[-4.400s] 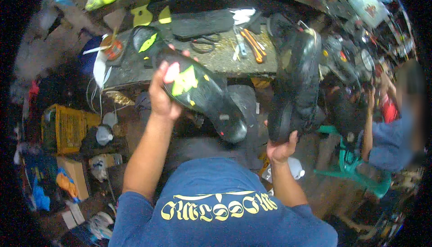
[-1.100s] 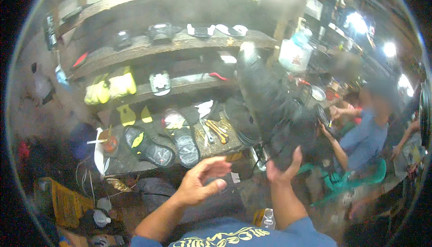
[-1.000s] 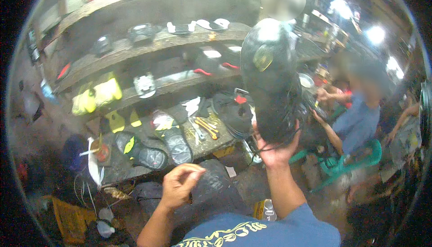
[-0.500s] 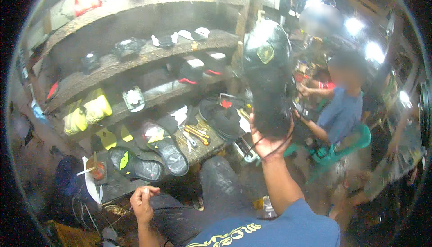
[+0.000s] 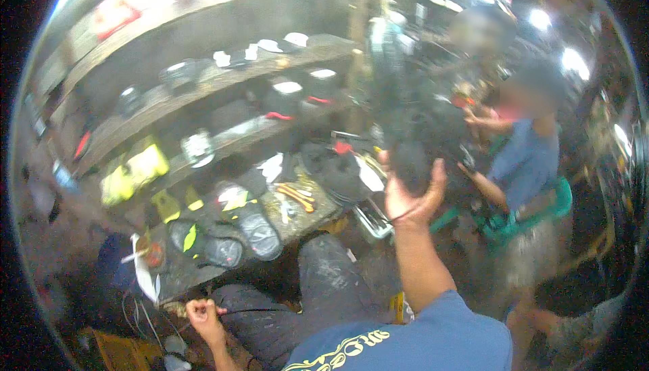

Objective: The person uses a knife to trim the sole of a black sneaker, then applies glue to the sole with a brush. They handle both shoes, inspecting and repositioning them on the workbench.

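My right hand [image 5: 414,198] is raised right of centre, its fingers and thumb around the lower end of a black sandal [image 5: 412,161]. The sandal stands upright and is blurred by motion, so its outline melts into the dark background. A thin dark cord lies across the right wrist. Low on the left, by my knee, my left hand [image 5: 206,317] is closed with the fingertips pressed together; whatever it may hold is too small to tell. A pair of black sandals, the left sandal [image 5: 209,244] and the right sandal [image 5: 253,225], both with lime-green marks, lies on the bench [image 5: 193,276].
Yellow-handled tools [image 5: 295,195] and a black bundle [image 5: 331,168] lie on the bench. A red-filled cup [image 5: 154,254] stands at its left end. Shelves [image 5: 223,73] behind carry shoe parts. At right a person [image 5: 524,161] works, seated on a green chair [image 5: 558,209].
The sandal in my right hand has turned and tilted away, and its glossy patch is no longer plain. My left hand has moved slightly down and left. My view has shifted a little.
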Demonstrator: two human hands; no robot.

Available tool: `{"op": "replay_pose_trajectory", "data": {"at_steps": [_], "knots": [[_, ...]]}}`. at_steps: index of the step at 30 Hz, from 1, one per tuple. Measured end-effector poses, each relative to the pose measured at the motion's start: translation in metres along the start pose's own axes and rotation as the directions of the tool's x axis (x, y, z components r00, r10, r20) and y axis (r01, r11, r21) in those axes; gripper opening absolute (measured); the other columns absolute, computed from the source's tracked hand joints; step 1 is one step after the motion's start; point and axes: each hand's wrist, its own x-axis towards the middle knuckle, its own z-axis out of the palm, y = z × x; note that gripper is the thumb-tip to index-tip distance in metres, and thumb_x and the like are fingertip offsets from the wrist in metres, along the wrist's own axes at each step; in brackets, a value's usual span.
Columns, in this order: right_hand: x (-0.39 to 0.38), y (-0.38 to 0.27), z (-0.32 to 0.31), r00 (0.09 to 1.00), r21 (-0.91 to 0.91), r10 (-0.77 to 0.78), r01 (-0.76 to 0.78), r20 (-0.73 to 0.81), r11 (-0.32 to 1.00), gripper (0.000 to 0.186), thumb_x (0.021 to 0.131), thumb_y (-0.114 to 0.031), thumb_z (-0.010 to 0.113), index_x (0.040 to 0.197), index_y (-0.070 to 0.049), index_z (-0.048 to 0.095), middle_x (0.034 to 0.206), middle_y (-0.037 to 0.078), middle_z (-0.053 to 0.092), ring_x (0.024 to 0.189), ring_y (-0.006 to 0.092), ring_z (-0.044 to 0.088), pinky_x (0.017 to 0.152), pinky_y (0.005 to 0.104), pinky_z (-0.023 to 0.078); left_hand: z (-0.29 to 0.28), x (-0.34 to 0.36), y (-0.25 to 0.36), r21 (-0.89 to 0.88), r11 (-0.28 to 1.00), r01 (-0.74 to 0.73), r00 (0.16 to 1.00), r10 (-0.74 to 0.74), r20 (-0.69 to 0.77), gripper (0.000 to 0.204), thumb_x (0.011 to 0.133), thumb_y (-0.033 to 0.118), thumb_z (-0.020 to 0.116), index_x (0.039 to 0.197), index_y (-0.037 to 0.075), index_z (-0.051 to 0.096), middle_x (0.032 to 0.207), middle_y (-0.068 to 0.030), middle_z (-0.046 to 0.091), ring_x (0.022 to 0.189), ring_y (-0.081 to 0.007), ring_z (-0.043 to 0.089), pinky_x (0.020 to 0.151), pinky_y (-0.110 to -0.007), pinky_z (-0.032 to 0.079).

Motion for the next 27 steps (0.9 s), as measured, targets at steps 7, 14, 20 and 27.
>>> {"op": "replay_pose_trajectory", "data": {"at_steps": [7, 14, 20, 27], "knots": [[-0.017, -0.005, -0.066, 0.994, -0.272, 0.09, -0.07, 0.062, 0.96, 0.058, 0.086, -0.038, 0.072, 0.131, -0.006, 0.052, 0.124, 0.011, 0.063, 0.111, 0.0294, 0.064, 0.095, 0.0464, 0.053, 0.016, 0.027, -0.014, 0.025, 0.976, 0.214, 0.958, -0.215, 0.188, 0.021, 0.097, 0.021, 0.06, 0.101, 0.013, 0.041, 0.066, -0.0008, 0.045, 0.049, -0.0118, 0.045, 0.041, -0.027, 0.04], [-0.048, 0.003, -0.084, 0.98, -0.543, 0.139, -0.042, 0.139, 0.839, 0.084, 0.07, -0.006, 0.082, 0.142, -0.014, 0.039, 0.131, 0.008, 0.057, 0.121, 0.0283, 0.056, 0.105, 0.0459, 0.045, 0.125, 0.021, 0.048, -0.145, 0.98, 0.138, 0.91, -0.068, 0.408, 0.025, 0.096, 0.013, 0.063, 0.1, 0.015, 0.038, 0.084, -0.0007, 0.05, 0.056, -0.0072, 0.044, 0.046, -0.022, 0.038], [-0.057, -0.002, -0.095, 0.894, -0.209, 0.42, -0.386, 0.153, 0.898, 0.083, 0.077, -0.009, 0.078, 0.147, -0.009, 0.034, 0.14, 0.008, 0.053, 0.126, 0.0287, 0.054, 0.109, 0.0444, 0.043, 0.171, 0.017, 0.089, -0.199, 0.965, 0.173, 0.791, -0.016, 0.611, 0.036, 0.089, 0.019, 0.071, 0.11, 0.013, 0.042, 0.092, -0.0027, 0.05, 0.073, -0.0115, 0.05, 0.06, -0.026, 0.045], [-0.094, 0.016, -0.097, 0.415, 0.11, 0.91, -0.905, 0.007, 0.412, 0.064, 0.091, -0.036, 0.06, 0.148, -0.014, 0.04, 0.148, 0.008, 0.049, 0.13, 0.0295, 0.053, 0.108, 0.0462, 0.043, 0.182, 0.074, 0.065, -0.05, 0.995, -0.084, 0.652, 0.093, 0.752, 0.102, 0.084, 0.069, 0.063, 0.151, 0.001, 0.027, 0.148, -0.0186, 0.042, 0.132, -0.0342, 0.045, 0.109, -0.049, 0.039]]}}
